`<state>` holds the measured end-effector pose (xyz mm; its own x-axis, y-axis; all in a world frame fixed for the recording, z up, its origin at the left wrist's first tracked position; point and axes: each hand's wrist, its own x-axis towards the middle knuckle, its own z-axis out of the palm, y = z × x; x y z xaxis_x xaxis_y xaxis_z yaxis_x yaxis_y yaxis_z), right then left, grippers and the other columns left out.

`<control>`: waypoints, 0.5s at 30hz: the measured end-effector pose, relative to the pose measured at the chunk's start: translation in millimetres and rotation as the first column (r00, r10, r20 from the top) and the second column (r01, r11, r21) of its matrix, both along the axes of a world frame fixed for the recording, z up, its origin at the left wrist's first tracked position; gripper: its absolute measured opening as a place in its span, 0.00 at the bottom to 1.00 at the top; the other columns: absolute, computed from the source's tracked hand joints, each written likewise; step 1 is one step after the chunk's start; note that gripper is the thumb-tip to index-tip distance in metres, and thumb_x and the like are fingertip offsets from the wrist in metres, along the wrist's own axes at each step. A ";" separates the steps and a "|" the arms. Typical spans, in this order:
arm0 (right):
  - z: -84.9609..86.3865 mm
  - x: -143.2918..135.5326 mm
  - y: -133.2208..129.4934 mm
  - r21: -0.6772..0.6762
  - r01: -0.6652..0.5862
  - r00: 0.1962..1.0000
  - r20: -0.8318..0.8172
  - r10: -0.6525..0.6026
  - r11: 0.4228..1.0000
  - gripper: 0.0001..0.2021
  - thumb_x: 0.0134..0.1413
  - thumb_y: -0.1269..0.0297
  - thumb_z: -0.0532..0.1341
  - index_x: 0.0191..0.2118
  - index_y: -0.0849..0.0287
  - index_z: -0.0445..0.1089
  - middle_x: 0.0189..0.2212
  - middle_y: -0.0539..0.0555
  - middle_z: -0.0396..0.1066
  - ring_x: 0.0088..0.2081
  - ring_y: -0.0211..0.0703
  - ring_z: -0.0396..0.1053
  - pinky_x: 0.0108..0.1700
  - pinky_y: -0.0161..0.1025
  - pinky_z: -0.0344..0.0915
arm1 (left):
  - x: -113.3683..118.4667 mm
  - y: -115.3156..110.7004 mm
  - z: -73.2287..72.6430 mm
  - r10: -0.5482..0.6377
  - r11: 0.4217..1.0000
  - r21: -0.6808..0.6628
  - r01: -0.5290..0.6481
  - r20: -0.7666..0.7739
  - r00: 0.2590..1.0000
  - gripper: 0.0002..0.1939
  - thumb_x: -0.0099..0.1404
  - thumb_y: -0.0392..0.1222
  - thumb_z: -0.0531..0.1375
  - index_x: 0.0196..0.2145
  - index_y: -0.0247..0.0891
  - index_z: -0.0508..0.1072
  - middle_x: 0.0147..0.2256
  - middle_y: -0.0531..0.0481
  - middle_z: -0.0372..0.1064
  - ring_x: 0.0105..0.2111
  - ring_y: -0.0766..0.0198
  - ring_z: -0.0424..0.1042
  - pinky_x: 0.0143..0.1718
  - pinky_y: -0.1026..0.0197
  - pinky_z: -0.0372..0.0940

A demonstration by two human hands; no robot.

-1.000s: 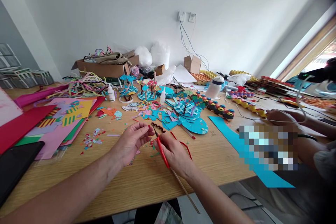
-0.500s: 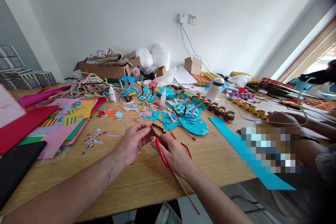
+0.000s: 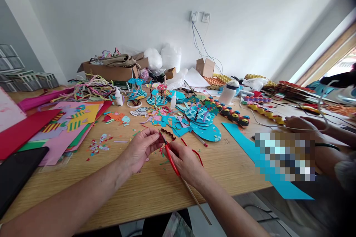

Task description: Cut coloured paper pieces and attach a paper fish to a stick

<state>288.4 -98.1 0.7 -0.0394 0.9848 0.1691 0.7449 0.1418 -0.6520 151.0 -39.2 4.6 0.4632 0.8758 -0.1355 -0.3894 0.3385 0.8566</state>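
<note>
My right hand (image 3: 183,161) is wrapped round a pair of red-handled scissors (image 3: 172,161), their dark blades pointing up and to the left. At the blade tips, my left hand (image 3: 143,148) is closed in a pinch; whatever lies between its fingertips is too small to make out. A dark brown wavy pipe cleaner (image 3: 168,133) lies just beyond the blades. By my right hand lies a bent red strip (image 3: 198,152), partly hidden. A thin wooden stick (image 3: 196,200) runs out from under that hand and past the table edge.
Tiny paper scraps (image 3: 100,146) and coloured paper sheets (image 3: 83,126) lie left, near a black phone (image 3: 23,177). Blue paper discs (image 3: 207,131), glue bottles (image 3: 118,98) and a blue strip (image 3: 244,152) are around. At right, another person's hands (image 3: 299,123) rest on the table.
The view has shifted slightly. Both my hands keep nearly the same place and grip, the scissors still at the left fingertips.
</note>
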 end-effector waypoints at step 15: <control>-1.3 2.7 -2.8 -0.008 -0.044 0.999 0.017 0.044 0.999 0.16 0.57 0.59 0.46 0.24 0.60 0.61 0.17 0.46 0.56 0.20 0.32 0.52 0.21 0.29 0.45 | -6.3 2.7 -0.6 -0.045 0.999 0.023 0.046 -0.032 0.998 0.03 0.53 0.33 0.59 0.28 0.35 0.69 0.27 0.50 0.72 0.27 0.69 0.72 0.31 0.69 0.65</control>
<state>291.1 -100.9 -0.6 -0.0855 0.9833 0.1607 0.7490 0.1698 -0.6405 144.6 -36.6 4.0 0.4983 0.8572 -0.1301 -0.3467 0.3345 0.8763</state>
